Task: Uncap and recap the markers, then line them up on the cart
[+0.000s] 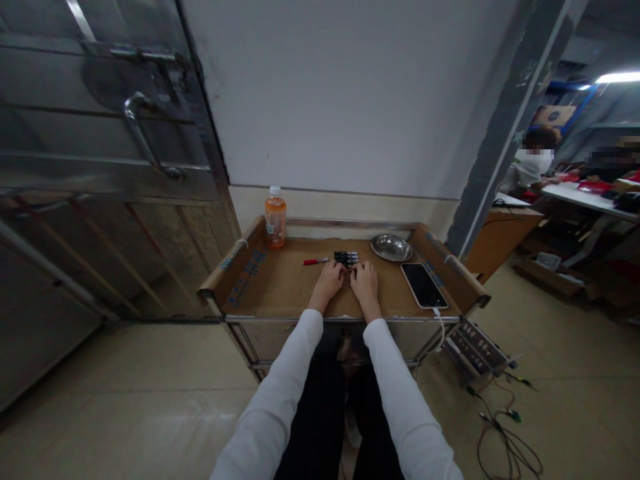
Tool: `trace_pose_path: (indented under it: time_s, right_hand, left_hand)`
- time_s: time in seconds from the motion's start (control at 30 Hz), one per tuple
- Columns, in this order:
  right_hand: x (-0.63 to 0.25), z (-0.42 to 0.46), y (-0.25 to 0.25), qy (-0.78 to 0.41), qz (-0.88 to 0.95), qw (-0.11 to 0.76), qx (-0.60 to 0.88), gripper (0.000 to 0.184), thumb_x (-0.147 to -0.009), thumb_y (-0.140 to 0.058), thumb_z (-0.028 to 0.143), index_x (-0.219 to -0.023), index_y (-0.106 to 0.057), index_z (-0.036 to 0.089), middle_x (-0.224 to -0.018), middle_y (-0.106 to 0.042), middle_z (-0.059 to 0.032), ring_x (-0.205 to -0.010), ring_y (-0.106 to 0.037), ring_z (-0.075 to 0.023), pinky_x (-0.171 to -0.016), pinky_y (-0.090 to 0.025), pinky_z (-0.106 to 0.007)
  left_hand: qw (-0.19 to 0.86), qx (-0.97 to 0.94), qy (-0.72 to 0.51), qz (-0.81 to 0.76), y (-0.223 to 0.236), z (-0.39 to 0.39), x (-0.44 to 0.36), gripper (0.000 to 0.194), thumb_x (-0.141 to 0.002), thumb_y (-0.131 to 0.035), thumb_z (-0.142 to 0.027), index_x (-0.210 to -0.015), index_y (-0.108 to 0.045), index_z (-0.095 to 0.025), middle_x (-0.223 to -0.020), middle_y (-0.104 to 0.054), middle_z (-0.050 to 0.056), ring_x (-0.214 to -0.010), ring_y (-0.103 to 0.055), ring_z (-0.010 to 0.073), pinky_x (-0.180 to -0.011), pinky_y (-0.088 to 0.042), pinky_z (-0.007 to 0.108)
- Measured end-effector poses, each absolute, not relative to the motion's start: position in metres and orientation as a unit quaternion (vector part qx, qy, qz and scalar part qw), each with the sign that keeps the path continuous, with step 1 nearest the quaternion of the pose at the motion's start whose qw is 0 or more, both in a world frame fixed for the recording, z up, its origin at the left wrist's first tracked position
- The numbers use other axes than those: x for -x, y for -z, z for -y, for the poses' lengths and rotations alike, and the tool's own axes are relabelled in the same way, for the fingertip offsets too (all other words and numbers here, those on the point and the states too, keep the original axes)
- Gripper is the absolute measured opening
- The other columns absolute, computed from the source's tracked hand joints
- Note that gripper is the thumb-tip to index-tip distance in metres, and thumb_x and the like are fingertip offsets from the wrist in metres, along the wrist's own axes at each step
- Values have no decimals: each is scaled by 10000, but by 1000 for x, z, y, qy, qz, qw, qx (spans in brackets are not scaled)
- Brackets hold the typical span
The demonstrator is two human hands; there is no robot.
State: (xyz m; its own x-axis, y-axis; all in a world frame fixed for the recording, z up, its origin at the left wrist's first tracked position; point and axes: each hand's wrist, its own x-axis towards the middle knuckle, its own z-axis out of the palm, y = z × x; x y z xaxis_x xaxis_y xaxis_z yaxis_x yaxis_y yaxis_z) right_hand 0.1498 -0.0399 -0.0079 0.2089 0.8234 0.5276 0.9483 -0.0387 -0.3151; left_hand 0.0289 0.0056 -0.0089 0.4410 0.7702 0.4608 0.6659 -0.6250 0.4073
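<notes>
Several black pens (346, 256) lie side by side in a small stack on the cardboard-lined tray top (280, 287). My left hand (328, 281) is at their near left end, fingers curled in and closed on the nearest black pen. From the right, my right hand (365, 280) reaches the other end of that same pen, its fingers also bent and closed. The fingers hide most of this pen. Just left of the stack, a red pen (315, 261) lies on the cardboard, apart from my left hand.
At the back left stands an orange drink bottle (275, 220). A shallow metal dish (391, 247) sits back right, with a charging phone (424, 286) nearer me. Raised cardboard sides edge the tray. Cables (507, 440) lie on the floor; a person (533, 160) is in the room beyond.
</notes>
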Motion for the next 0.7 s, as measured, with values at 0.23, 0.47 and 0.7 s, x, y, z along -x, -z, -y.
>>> trace_pose_path:
  time_s: [0.23, 0.47, 0.7]
  right_hand:
    - [-153, 36, 12, 78, 651, 326, 681, 206, -906, -442, 163, -956, -641, 173, -997, -579, -116, -946, -510, -223, -860, -397, -342]
    - [-154, 33, 14, 31, 661, 371, 652, 195, -898, -451, 145, -920, -645, 156, -994, -585, -108, -935, -556, -199, -845, -433, -295]
    - [-154, 27, 16, -8, 694, 403, 597, 206, -847, -465, 89, -960, -618, 171, -1045, -610, -97, -999, -556, -200, -932, -432, -324]
  left_hand:
    - [103, -838, -343, -412, 13, -10, -29, 169, -861, -507, -101, -926, -648, -165, -1010, -600, 89, -1022, -561, 203, -955, -454, 386]
    - [149, -835, -358, -391, 9, -9, -27, 168, -843, -529, -86, -900, -666, -165, -987, -628, 80, -978, -596, 186, -935, -480, 353]
    - [186, -821, -383, -380, 8, -10, -27, 270, -818, -474, -19, -1013, -594, -162, -1044, -628, 85, -987, -597, 172, -939, -481, 344]
